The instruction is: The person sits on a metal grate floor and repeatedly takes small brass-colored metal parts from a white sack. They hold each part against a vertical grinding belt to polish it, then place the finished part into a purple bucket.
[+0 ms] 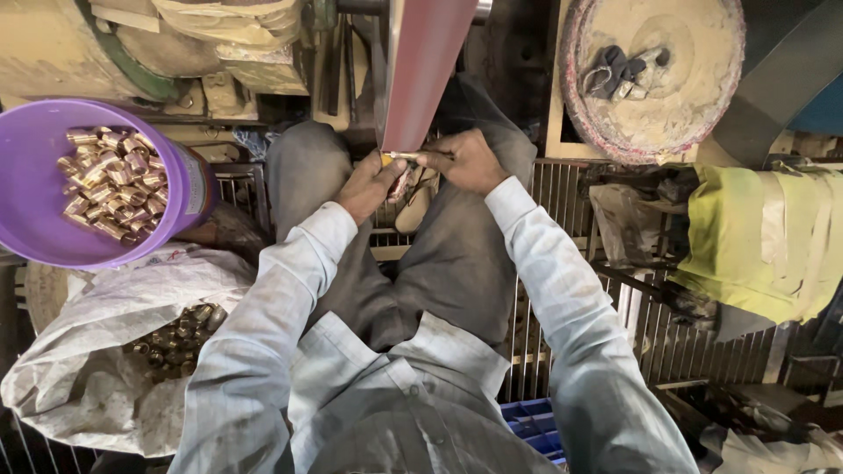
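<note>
My left hand (369, 183) and my right hand (468, 161) meet in front of me, both pinching a small shiny metal piece (399, 158). The piece is pressed against the lower edge of a reddish-brown belt (421, 61) that runs up and away from me. My grey-trousered knees are spread below the hands. Both arms wear a pale, dusty long-sleeved shirt.
A purple tub (35, 184) at my left holds several shiny copper-coloured fittings (110, 184). Below it an open white sack (97, 342) holds duller fittings (180, 338). A dusty round wheel (654, 75) lies at the upper right, yellow cloth (755, 237) at right, metal grating (571, 263) underfoot.
</note>
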